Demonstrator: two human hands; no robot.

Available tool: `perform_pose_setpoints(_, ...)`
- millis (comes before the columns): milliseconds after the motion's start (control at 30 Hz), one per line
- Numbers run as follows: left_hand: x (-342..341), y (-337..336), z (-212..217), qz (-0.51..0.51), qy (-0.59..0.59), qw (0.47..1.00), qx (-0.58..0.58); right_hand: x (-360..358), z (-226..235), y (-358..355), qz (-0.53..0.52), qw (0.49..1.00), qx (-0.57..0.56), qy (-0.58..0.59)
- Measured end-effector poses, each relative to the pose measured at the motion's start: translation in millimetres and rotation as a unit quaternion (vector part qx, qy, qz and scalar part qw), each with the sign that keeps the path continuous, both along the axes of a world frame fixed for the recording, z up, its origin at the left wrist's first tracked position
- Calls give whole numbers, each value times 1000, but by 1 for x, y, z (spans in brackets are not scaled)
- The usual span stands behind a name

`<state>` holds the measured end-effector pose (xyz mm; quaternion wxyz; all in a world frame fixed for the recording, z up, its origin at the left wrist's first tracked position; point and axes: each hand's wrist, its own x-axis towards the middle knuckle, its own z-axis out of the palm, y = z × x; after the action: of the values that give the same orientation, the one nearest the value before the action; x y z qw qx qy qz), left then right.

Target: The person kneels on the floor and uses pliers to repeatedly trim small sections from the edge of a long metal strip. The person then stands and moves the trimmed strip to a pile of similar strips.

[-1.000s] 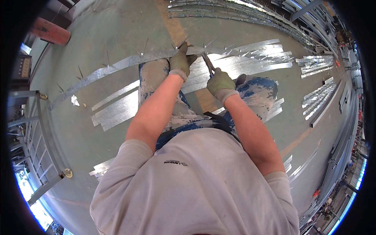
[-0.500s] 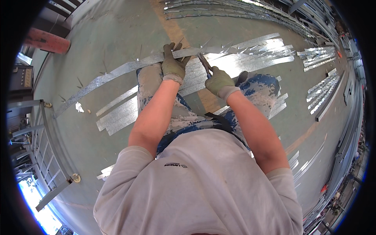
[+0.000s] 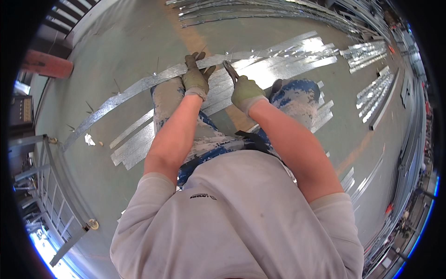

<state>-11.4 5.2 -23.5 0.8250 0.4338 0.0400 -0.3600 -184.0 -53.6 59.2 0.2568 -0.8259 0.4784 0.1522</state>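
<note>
Two gloved hands, mine: left hand (image 3: 195,80), right hand (image 3: 248,94). One pair of pliers (image 3: 231,71). One long spiked strip (image 3: 131,91); I count four spikes (image 3: 155,74) left of my left hand. One red cylinder (image 3: 49,64), two casters (image 3: 94,224), one white scrap (image 3: 89,139). Flat strips (image 3: 132,151): overlapped, can't count.

Left hand (image 3: 195,82) spread, right hand (image 3: 247,92) clenched
</note>
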Motion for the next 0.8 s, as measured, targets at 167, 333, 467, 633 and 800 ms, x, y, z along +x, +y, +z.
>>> perform_pose_setpoints(167, -9, -8, 8, -74, -55, 995, 34, -19, -9, -18, -12, 999, 27, -44)
perform_pose_setpoints(333, 18, 23, -49, -88, -339, 937, 18, -32, -15, -36, 31, 995, 15, -90)
perform_pose_setpoints(467, 12, 29, 5, -59, -6, 996, -69, -44, 2, -36, 0, 997, 15, -82)
perform_pose_setpoints(633, 7, 30, 16, -29, 4, 999, -29, -42, 9, -23, -19, 995, 48, -82)
perform_pose_setpoints(800, 20, 39, 15, 33, -80, 996, -10, -35, 16, -7, -1, 993, 94, -68)
